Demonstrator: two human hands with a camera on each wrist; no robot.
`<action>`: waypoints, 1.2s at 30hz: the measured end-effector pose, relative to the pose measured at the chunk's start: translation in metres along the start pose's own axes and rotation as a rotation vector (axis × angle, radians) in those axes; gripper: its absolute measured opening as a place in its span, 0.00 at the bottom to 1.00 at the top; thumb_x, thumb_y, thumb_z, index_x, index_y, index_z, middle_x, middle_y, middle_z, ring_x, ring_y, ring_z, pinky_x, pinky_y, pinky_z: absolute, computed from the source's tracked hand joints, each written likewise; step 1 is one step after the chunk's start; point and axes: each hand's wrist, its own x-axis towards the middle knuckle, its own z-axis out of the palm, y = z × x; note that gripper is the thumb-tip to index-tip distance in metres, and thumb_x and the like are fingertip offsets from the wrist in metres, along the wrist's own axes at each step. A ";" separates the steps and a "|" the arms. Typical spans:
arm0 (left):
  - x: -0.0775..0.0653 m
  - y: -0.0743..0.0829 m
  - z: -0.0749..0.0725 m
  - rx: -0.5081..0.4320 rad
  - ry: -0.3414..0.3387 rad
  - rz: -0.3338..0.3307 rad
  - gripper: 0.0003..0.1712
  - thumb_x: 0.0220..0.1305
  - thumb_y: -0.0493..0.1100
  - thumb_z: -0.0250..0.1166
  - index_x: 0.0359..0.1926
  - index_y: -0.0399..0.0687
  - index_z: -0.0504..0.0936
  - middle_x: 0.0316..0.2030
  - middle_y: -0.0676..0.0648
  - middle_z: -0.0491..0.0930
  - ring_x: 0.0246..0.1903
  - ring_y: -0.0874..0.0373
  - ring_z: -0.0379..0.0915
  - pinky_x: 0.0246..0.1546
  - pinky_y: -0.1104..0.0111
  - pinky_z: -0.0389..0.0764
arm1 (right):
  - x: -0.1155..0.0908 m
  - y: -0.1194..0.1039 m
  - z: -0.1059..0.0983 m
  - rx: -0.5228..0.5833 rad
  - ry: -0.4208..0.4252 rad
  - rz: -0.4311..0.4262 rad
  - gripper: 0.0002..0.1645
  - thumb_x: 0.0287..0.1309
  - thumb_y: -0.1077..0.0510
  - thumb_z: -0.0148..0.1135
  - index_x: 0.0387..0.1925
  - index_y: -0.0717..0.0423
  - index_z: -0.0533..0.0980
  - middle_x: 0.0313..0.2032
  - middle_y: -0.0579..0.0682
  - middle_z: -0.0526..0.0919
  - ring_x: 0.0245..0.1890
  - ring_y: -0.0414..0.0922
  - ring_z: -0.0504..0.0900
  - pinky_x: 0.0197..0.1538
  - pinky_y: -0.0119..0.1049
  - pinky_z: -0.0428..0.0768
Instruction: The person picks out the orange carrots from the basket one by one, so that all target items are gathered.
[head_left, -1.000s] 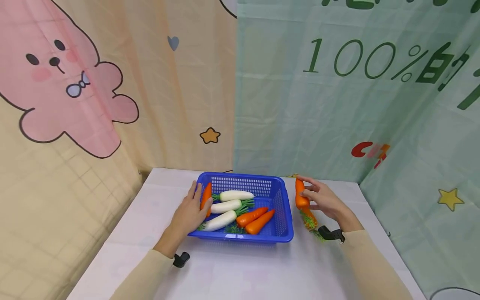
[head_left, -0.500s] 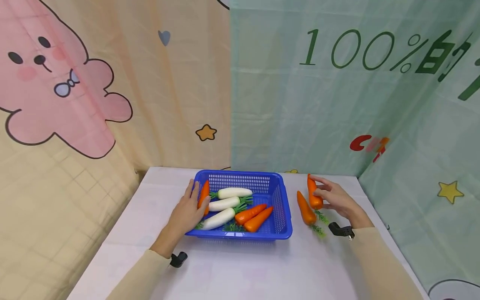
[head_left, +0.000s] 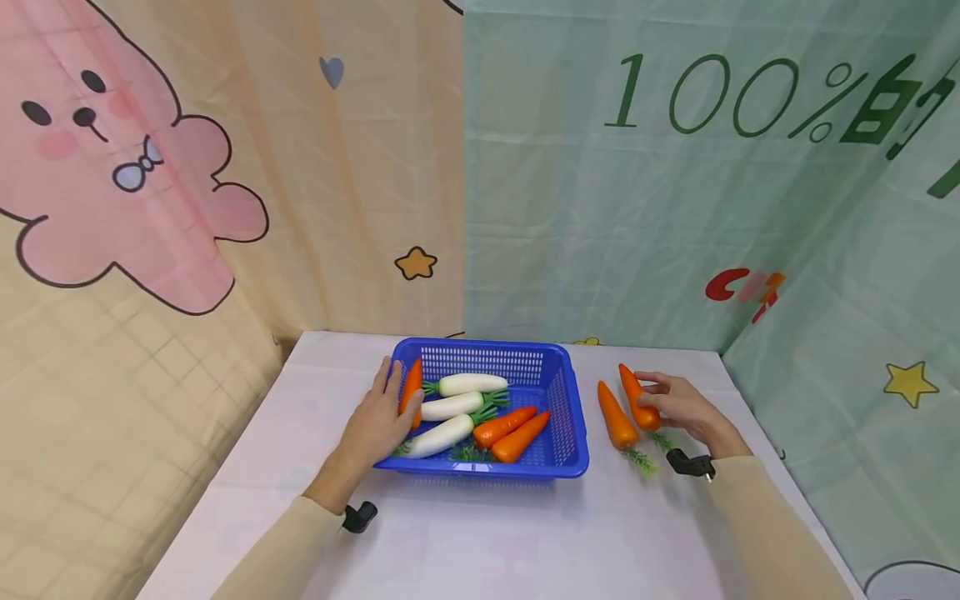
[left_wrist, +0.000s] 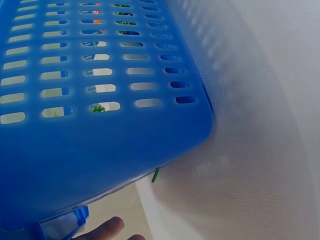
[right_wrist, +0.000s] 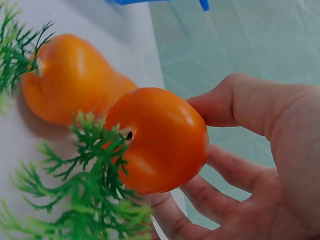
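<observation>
In the head view, my left hand (head_left: 377,421) rests on the left rim of a blue plastic basket (head_left: 562,471), fingers fairly straight, thumb over the inside. Its fingertips (left_wrist: 111,228) show past the basket wall (left_wrist: 100,145) in the left wrist view. Three white radishes (head_left: 450,407) lie in the basket with carrots (head_left: 519,437), one of them upright along the left wall. To the right, my right hand (head_left: 684,408) holds a carrot (right_wrist: 157,142) between thumb and fingers. Close beside it, a second carrot (head_left: 617,421) lies on the table.
The white-covered table (head_left: 480,542) carries the basket and the loose carrots. Printed curtains (head_left: 592,250) hang behind and at both sides. A black wrist camera (head_left: 690,463) sits by the right wrist, another (head_left: 360,517) by the left.
My right hand has moved right and a little nearer with its carrot, lowering it next to the other one, which came into sight on the table. The left hand stays on the basket.
</observation>
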 end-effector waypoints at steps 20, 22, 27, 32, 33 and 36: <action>0.002 0.000 0.002 -0.005 0.007 0.011 0.51 0.94 0.65 0.50 0.94 0.32 0.49 0.95 0.27 0.41 0.85 0.19 0.64 0.85 0.28 0.70 | 0.006 0.022 0.005 -0.081 -0.012 0.019 0.42 0.82 0.55 0.65 0.88 0.64 0.66 0.80 0.77 0.73 0.67 0.65 0.84 0.71 0.56 0.91; 0.003 0.000 0.002 -0.005 0.008 0.011 0.51 0.94 0.65 0.50 0.94 0.32 0.49 0.95 0.27 0.41 0.85 0.19 0.64 0.85 0.28 0.70 | 0.005 0.023 0.005 -0.076 -0.012 0.016 0.41 0.82 0.55 0.65 0.88 0.64 0.67 0.80 0.77 0.74 0.68 0.65 0.84 0.73 0.58 0.90; 0.001 -0.001 0.003 0.000 0.010 0.000 0.50 0.94 0.63 0.52 0.94 0.33 0.50 0.95 0.28 0.41 0.85 0.19 0.64 0.84 0.28 0.71 | 0.003 0.022 0.009 -0.072 -0.025 0.002 0.41 0.83 0.53 0.66 0.87 0.65 0.67 0.79 0.76 0.75 0.68 0.64 0.85 0.73 0.57 0.90; -0.001 -0.001 0.002 0.000 0.006 -0.007 0.50 0.94 0.63 0.52 0.94 0.33 0.49 0.95 0.28 0.41 0.85 0.20 0.65 0.84 0.28 0.71 | 0.002 0.020 0.011 -0.093 -0.030 0.004 0.42 0.83 0.52 0.68 0.87 0.66 0.67 0.76 0.75 0.79 0.63 0.60 0.87 0.69 0.51 0.93; -0.001 -0.001 0.001 -0.004 0.007 -0.006 0.50 0.94 0.63 0.52 0.94 0.33 0.49 0.95 0.28 0.41 0.85 0.19 0.64 0.84 0.28 0.71 | 0.002 0.020 0.011 -0.100 -0.029 0.004 0.42 0.83 0.51 0.68 0.87 0.66 0.67 0.75 0.75 0.79 0.62 0.59 0.87 0.69 0.51 0.93; -0.001 -0.001 0.001 -0.005 0.011 0.002 0.50 0.94 0.63 0.52 0.94 0.33 0.50 0.95 0.28 0.41 0.85 0.19 0.65 0.84 0.28 0.71 | 0.001 0.018 0.011 -0.109 -0.026 0.007 0.43 0.84 0.51 0.68 0.87 0.66 0.67 0.75 0.75 0.79 0.63 0.60 0.87 0.72 0.54 0.91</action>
